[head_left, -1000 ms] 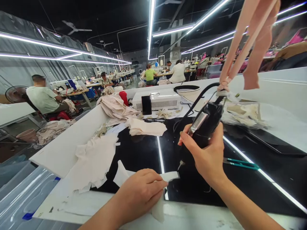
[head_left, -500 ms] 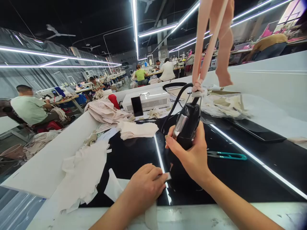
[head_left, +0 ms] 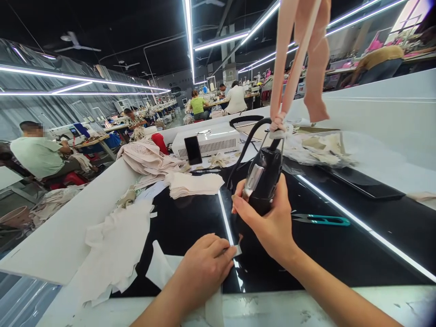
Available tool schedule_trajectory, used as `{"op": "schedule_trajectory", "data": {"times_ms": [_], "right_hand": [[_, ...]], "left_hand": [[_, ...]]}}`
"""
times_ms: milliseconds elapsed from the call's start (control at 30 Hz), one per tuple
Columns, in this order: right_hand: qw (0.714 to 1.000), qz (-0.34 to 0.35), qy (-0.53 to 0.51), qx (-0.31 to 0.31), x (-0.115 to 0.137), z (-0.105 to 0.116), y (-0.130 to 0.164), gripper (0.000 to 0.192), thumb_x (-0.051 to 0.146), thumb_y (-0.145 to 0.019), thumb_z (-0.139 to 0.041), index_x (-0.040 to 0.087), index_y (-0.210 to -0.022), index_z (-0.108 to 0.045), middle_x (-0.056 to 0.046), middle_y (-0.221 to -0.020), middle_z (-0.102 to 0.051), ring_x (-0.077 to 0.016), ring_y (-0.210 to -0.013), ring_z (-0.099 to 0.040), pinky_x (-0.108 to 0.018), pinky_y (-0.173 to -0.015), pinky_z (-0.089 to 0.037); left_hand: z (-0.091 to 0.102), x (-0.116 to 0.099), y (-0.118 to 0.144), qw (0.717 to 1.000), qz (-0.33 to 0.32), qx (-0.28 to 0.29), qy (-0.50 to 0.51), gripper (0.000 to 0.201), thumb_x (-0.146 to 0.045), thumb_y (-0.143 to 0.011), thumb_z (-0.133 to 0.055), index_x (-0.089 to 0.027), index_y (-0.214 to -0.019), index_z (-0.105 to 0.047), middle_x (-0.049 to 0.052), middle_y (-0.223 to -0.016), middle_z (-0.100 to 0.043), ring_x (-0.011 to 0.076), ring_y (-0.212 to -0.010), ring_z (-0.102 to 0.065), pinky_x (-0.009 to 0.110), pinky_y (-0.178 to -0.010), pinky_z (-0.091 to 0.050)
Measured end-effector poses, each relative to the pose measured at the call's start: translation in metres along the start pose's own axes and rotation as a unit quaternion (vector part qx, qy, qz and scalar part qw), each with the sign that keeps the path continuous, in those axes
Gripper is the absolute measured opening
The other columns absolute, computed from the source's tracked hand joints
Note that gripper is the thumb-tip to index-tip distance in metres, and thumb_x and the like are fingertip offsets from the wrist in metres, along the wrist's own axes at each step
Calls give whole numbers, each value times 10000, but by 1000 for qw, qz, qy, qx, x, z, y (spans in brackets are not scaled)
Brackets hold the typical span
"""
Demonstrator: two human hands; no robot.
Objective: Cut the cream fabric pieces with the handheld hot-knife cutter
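The black glossy surface [head_left: 340,254] runs from the near edge to a white wall at the far edge. A heap of cream fabric pieces [head_left: 116,250] lies at its left edge, a folded stack [head_left: 195,184] further back. The black handheld cutter [head_left: 264,179] hangs from a pink strap [head_left: 289,68] over the middle of the surface. The right hand [head_left: 272,222] has its fingers wrapped fully around the cutter body. The left hand [head_left: 204,268], at the near edge, pinches a small white fabric strip [head_left: 237,249] between closed fingers, just beside the cutter's tip. Teal snips [head_left: 322,220] lie to the right.
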State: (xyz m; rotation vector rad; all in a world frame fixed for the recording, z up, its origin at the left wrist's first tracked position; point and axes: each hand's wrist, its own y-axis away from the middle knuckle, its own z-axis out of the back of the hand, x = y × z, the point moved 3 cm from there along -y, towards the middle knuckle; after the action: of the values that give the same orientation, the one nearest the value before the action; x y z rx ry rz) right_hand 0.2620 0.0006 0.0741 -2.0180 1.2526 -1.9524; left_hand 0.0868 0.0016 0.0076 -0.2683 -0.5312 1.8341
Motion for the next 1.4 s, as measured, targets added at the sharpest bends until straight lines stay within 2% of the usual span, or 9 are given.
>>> {"op": "schedule_trajectory", "data": {"times_ms": [133, 433, 667, 867, 1067, 1233, 1400], "right_hand": [[1000, 2, 11, 7, -1, 0, 0, 365, 282, -830, -791, 288, -1088, -533, 27, -887, -607, -179, -736, -598, -329, -626, -542], [999, 10, -33, 30, 7, 6, 6, 342, 237, -877, -783, 304, -1085, -519, 68, -837, -672, -142, -585, -622, -305, -560, -567], [1000, 16, -10, 21, 8, 7, 8, 306, 228, -861, -769, 286, -1060, -543, 58, -843, -683, -148, -622, -658, -318, -592, -593], [999, 4, -30, 11, 5, 10, 11, 371, 255, -840, -828, 284, -1070, -539, 70, -841, -689, -153, -628, -658, -323, -591, -595], [999, 7, -46, 13, 6, 11, 10, 381, 243, -828, -853, 291, -1015, -524, 79, -836, -696, -146, -591, -652, -317, -574, -594], [999, 0, -53, 13, 8, 15, 11, 402, 233, -825, -859, 307, -1028, -520, 82, -854, -690, -154, -599, -658, -328, -566, -594], [999, 2, -39, 0, 7, 20, 10, 432, 238, -807, -879, 314, -1075, -549, 76, -847, -697, -172, -596, -657, -356, -567, -584]], "left_hand": [[1, -1, -1, 1000, -1, 5, -2, 179, -157, -1094, -539, -129, -1206, -676, 62, -1011, -716, 218, -904, -701, 370, -838, -661], [-2, -3, -3, 1000, -4, 10, -15, 156, -156, -1089, -555, -139, -1184, -678, 50, -999, -714, 210, -905, -700, 367, -865, -654], [0, -2, -2, 1000, 14, 11, 15, 162, -168, -1076, -612, -156, -1221, -681, 41, -1036, -728, 209, -948, -703, 363, -909, -649], [9, -4, 3, 999, 25, -7, 35, 184, -173, -1088, -591, -154, -1254, -667, 61, -1125, -726, 207, -1001, -702, 391, -1001, -627], [12, -6, 12, 1000, 21, 5, 20, 150, -135, -1103, -545, -170, -1167, -676, 36, -1047, -715, 157, -960, -718, 380, -1066, -600], [10, -3, 21, 999, 45, -2, 8, 173, -136, -1115, -533, -176, -1130, -701, 32, -1036, -732, 150, -940, -719, 379, -1053, -599], [11, -4, 23, 998, 64, -24, 4, 231, -120, -1121, -484, -161, -1113, -711, 39, -1030, -733, 173, -934, -702, 356, -967, -606]]}}
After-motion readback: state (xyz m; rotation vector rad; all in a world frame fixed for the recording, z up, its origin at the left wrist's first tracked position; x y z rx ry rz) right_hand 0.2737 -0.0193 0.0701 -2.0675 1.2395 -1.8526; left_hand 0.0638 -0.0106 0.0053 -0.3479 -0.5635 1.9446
